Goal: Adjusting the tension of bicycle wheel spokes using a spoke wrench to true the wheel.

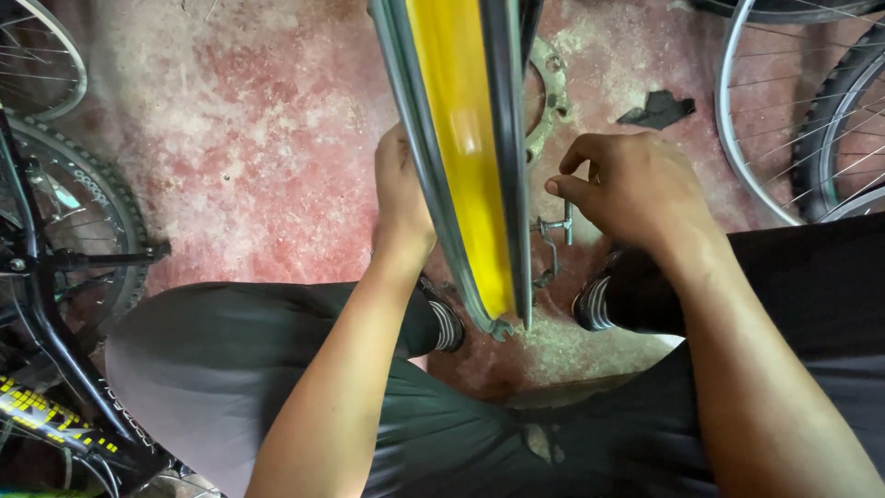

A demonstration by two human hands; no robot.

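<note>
Black bike frame (41, 350) and spoked wheel (83, 221) stand far left, untouched. My left hand (401, 198) is pressed against the left side of the rim; how far its fingers close I can't tell, they're hidden behind it. Upright between my knees is the wheel rim (512, 138) with its yellow rim strip (461, 138), bottom edge near my shoes. My right hand (636, 189) pinches a small metal tool (560, 224) just right of the rim, fingers curled tight. No tyre on this rim yet; strip looks seated, adjusting seems mid-way. More wheels (802, 120) far right.
</note>
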